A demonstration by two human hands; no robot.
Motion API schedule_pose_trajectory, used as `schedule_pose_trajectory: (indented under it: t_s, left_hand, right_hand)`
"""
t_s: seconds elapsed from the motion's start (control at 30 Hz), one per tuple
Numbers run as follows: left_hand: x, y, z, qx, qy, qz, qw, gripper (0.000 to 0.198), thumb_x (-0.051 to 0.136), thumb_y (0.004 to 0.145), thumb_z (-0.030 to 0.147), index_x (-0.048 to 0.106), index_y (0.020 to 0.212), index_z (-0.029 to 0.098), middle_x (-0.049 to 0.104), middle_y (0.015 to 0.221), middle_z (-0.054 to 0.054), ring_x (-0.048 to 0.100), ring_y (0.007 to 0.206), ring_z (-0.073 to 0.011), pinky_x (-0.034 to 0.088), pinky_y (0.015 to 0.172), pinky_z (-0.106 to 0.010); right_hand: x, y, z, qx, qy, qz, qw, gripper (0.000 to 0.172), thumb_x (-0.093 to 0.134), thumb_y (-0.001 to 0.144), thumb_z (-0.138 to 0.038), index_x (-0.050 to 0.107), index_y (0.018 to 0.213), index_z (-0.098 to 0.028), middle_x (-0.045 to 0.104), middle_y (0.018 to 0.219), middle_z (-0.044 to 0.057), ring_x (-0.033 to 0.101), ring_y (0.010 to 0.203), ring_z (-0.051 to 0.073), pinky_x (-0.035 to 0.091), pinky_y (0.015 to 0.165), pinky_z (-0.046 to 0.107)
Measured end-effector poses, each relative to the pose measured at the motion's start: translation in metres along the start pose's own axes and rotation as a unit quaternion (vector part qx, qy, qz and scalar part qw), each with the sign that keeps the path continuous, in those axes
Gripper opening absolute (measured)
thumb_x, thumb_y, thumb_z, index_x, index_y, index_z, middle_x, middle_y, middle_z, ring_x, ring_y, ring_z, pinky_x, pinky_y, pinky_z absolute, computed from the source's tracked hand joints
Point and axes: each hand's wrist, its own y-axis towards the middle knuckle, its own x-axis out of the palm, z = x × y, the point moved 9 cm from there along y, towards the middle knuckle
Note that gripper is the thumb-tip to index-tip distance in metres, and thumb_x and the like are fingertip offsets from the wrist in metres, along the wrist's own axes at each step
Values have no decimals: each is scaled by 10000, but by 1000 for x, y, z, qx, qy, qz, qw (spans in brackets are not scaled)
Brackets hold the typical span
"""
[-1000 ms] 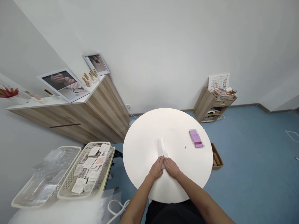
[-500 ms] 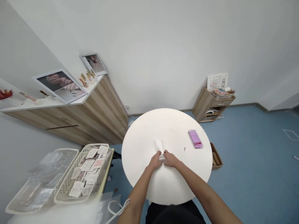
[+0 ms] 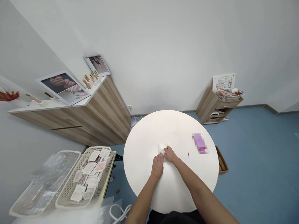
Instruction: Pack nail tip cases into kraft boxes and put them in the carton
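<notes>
A small folded white sheet [image 3: 161, 147] lies on the round white table [image 3: 144, 133]; whether it is paper or thin plastic cannot be made out. My left hand [image 3: 157, 165] lies flat with its fingers stretched forward, the tips touching the sheet's near left part. On the right side, the curled fingers of my right hand [image 3: 170, 154] grip the sheet and cover part of it. To the right on the table lies a blurred purple item [image 3: 200, 143], apart from both hands. A small dark mark [image 3: 188, 154] shows on the tabletop between them.
At the left stand a basket of small cards or packets [image 3: 61, 193] and a tray of clear plastic [image 3: 17, 202]. A wooden cabinet [image 3: 109, 109] with framed pictures is beyond them. A small shelf [image 3: 207, 105] and an open box [image 3: 221, 160] are at the right.
Both hands held the sheet near its front edge; now my left hand has flattened out beside it and my right fingers have moved onto its top. The sheet looks shorter and more folded.
</notes>
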Motion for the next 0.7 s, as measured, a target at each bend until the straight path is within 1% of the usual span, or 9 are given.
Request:
schedule_pose_trajectory:
  t_s: [0.1,0.2,0.27,0.37,0.4,0.47,0.6,0.67,0.7]
  left_hand:
    - [9,1,-2,0,18,-50,999,693,349,777,1,321,1445,185,435,1477,-133,411,1355,-271,289,1134,-534]
    - [5,9,-3,1,7,-64,998,631,350,800,22,379,1408,190,483,1435,-129,443,1322,-268,283,1139,-531]
    - [-1,16,-4,13,-3,-66,998,605,373,794,33,416,1375,194,525,1386,-120,466,1290,-263,288,1140,-517]
    - [-10,26,-6,43,-24,-76,996,599,442,744,50,455,1330,174,560,1325,-120,493,1243,-272,316,1127,-487]
    - [-13,29,-8,51,-38,-77,995,607,462,734,63,454,1331,171,565,1311,-122,500,1231,-278,333,1117,-483]
    - [-19,37,-11,49,-76,-65,994,618,478,748,98,423,1358,178,573,1287,-124,508,1216,-287,364,1092,-487]
    - [-34,48,-22,-37,-104,23,994,576,408,845,147,337,1416,158,509,1355,-157,461,1280,-290,368,1082,-494]
    - [-34,48,-22,-76,-99,48,991,577,369,872,152,290,1443,138,462,1404,-175,428,1316,-296,361,1081,-500]
    - [-30,47,-19,-78,-99,43,991,591,360,876,152,264,1459,139,446,1424,-177,417,1329,-297,359,1080,-501]
  right_hand:
    - [-3,-5,3,-10,-10,55,998,254,478,880,-155,545,1124,-159,555,1128,127,536,973,228,425,851,331]
    - [-3,-22,-1,-62,-32,107,992,255,487,883,-186,537,1132,-180,573,1152,130,520,1032,259,430,879,371]
    - [0,-35,-6,-112,-35,123,985,353,538,862,-245,509,1207,-177,555,1239,140,492,1129,285,406,959,420]
    - [8,-41,-3,-148,-33,104,983,538,619,783,-252,474,1288,-138,516,1326,178,459,1216,312,371,1030,455]
    - [9,-39,-1,-147,-28,91,985,552,625,765,-232,481,1287,-125,524,1317,184,469,1209,311,377,1027,449]
    - [5,-29,5,-135,-2,67,989,491,609,761,-211,529,1237,-124,571,1252,165,516,1144,286,408,995,421]
    - [-18,-1,16,-78,77,48,993,196,539,842,-277,654,953,-163,623,1090,106,573,1003,219,445,909,337]
    - [-25,12,24,-33,111,39,992,212,499,877,-307,659,864,-169,633,1014,92,585,951,199,450,857,305]
    - [-27,17,29,-10,128,36,991,225,481,889,-314,656,882,-175,640,984,81,591,922,192,451,828,294]
